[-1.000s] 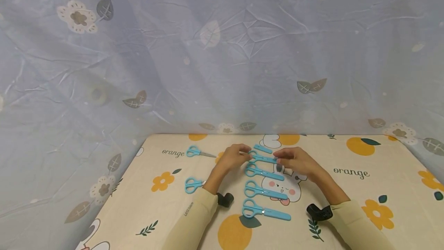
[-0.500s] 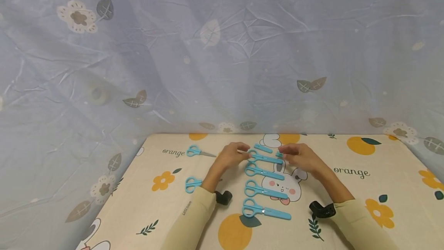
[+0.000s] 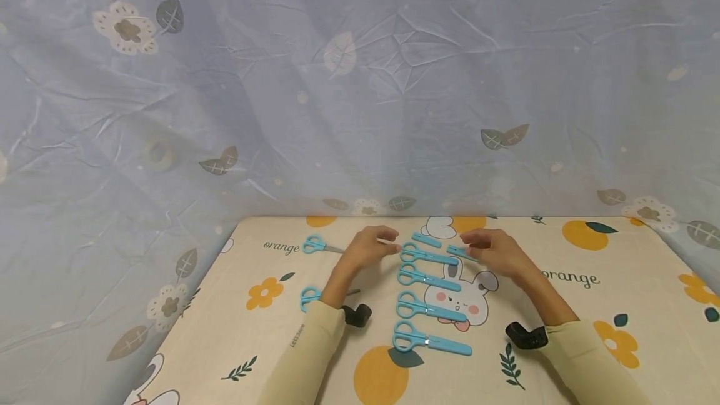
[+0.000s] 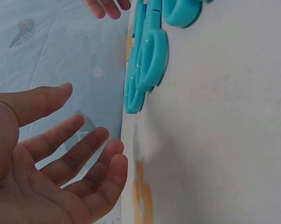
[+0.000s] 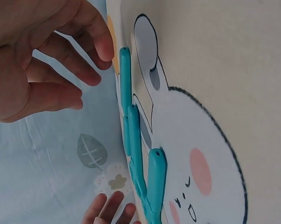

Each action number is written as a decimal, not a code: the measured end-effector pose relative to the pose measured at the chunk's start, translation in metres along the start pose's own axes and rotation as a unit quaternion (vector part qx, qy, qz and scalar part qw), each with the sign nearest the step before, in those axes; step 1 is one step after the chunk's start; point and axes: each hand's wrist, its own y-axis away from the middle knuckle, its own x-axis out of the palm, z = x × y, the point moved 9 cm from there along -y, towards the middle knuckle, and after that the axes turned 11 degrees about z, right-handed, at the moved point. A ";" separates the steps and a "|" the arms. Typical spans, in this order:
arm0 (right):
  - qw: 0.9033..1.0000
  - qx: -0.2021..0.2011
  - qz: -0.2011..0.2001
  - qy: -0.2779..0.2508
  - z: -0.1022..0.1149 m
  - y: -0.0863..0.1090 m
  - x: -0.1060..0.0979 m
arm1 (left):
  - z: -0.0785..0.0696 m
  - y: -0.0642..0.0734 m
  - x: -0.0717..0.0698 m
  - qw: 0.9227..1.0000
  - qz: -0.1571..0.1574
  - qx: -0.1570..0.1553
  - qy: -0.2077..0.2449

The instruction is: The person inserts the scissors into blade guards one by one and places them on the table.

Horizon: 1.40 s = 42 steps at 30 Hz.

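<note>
Left hand (image 3: 371, 249): empty, fingers spread
Right hand (image 3: 496, 252): empty, fingers loosely bent
Far sheathed scissors (image 3: 434, 257): probably light, stiff, slick; best held by left-end handle (image 3: 415, 253)

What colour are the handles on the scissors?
Turquoise, a bright blue-green. The handles show best in the left wrist view.

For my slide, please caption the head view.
Left hand and right hand above patterned tablecloth: four capped scissors, two loose caps, two bare scissors.

Left hand (image 3: 370, 250) relaxed, right hand (image 3: 495, 252) loosely bent
</note>
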 end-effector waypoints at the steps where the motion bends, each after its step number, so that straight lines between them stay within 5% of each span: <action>1: 1.000 0.001 0.000 0.002 -0.001 0.000 -0.001 | -0.001 0.000 -0.001 1.000 0.000 0.001 -0.002; 17: 0.999 0.013 -0.018 0.037 -0.001 0.002 -0.008 | 0.003 0.011 -0.015 1.000 -0.001 -0.011 0.001; 30: 0.998 0.014 -0.016 0.051 -0.011 0.009 -0.007 | 0.021 0.027 -0.026 0.998 -0.007 -0.013 0.056; 42: 0.998 0.005 -0.010 0.061 -0.013 0.019 -0.013 | 0.037 0.045 -0.047 0.999 -0.037 -0.003 0.026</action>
